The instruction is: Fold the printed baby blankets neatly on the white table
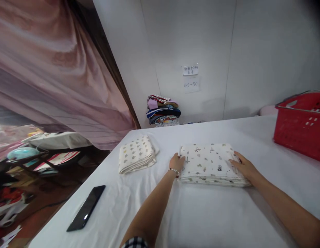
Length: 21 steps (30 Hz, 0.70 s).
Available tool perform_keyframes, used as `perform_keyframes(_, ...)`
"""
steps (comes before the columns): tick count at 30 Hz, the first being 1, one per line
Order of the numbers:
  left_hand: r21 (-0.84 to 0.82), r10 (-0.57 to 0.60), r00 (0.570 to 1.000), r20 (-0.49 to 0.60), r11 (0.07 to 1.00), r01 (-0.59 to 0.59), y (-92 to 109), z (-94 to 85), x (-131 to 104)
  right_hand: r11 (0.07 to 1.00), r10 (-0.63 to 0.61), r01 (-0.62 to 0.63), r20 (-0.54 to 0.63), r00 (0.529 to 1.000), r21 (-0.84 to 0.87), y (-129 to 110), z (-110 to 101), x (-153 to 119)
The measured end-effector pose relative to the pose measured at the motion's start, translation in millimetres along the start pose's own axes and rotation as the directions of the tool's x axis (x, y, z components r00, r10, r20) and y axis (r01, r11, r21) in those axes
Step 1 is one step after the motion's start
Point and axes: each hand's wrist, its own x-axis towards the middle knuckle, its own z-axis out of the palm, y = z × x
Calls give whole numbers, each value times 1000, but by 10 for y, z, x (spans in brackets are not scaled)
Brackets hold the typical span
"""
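A folded white blanket [208, 162] with small scattered prints lies flat on the white-covered table [201, 213], its layered edge facing me. My left hand [177, 163], with a bracelet at the wrist, grips its left edge. At the opposite edge, my right hand [244, 166] has the thumb on top and the fingers around the far right corner. Further left rests another folded blanket [136, 154], cream with rows of small grey motifs and touched by neither hand.
A black phone-like slab [86, 208] lies near the table's left edge. On the right stands a red plastic basket [299, 127]. Folded fabrics [163, 112] are piled beyond the far edge, by the wall. A pink curtain [72, 75] hangs at left.
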Motion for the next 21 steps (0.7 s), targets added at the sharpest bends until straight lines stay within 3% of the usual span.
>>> perform_keyframes(6,54,-44,998,40,998,42,60,13,26,998,34,-33,18,999,-57,21,-28,-23)
perform_keyframes(10,29,-4,1000,21,1000,3,87,-69,-46,1000,26,-26,83,996,-1,-42,-47,-123)
perform_keyframes(15,25,-12,1000,-20,1000,12,-91,-116,-142,998,-38,31,144,989,51,-92,-24,-247)
perform_keyframes(21,71,-34,999,4,997,33,-198,-104,-152,996,-72,78,107,992,-52,-92,-21,-239)
